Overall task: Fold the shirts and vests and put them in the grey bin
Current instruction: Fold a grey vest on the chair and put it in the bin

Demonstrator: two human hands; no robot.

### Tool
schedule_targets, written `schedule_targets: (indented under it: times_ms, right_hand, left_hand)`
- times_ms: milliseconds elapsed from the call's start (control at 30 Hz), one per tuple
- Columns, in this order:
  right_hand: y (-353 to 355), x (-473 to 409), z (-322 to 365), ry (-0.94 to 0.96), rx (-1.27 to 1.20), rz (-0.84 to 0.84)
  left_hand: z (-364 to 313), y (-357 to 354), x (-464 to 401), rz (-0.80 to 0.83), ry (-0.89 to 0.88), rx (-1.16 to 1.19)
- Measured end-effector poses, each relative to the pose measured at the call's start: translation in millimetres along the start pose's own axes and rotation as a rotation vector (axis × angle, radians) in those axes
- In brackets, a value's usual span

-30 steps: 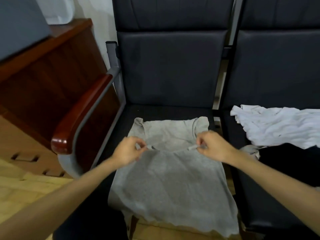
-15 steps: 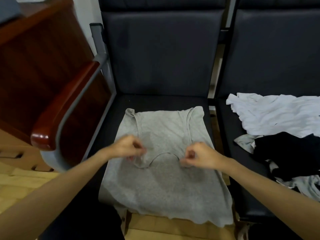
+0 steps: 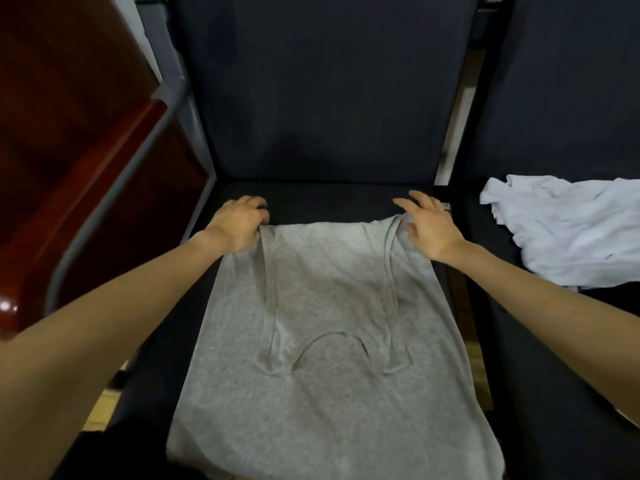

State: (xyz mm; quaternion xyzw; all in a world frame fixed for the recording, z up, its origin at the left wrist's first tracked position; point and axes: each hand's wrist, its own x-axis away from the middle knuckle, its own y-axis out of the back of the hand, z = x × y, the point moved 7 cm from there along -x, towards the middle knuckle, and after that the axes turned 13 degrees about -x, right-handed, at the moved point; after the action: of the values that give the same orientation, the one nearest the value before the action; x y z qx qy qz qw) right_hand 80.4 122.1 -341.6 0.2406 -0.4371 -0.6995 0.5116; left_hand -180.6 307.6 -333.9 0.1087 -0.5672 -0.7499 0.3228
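Grey vest [image 3: 332, 341] spread flat on the dark chair seat [image 3: 166, 341], centre of the frame, hem hanging over the near edge. Both hands now up at the shoulder straps, no longer pinching the neckline at mid-frame as half a second ago. Left hand [image 3: 239, 221] curled round the left strap end, gripping it. Right hand [image 3: 427, 223] with fingers spread and nearly straight, resting on the right strap, holding nothing. Probably smoothing before the first fold. White garment [image 3: 568, 230] waiting at right. Grey bin not in view.
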Motion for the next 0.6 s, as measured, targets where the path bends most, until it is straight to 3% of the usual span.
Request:
schedule_targets:
  times_ms: [100,233,400,500,600]
  right_hand:
    - [0,-9,-12,-0.042,-0.115,-0.058]
    - [7,-14,-18,-0.028,-0.224,-0.170]
    - [24,-20,-23,-0.034,-0.453,-0.297]
    - [24,-27,-23,-0.010,-0.370,-0.281]
    - [26,-36,-21,0.023,-0.126,-0.279]
  left_hand:
    - [22,1,-2,-0.084,0.183,0.050]
    - [50,-15,-1,-0.021,0.459,0.252]
    - [69,-33,-4,-0.069,0.595,0.445]
    - [78,-35,-8,-0.106,0.602,0.514]
    - [83,-35,-12,-0.122,0.586,0.489]
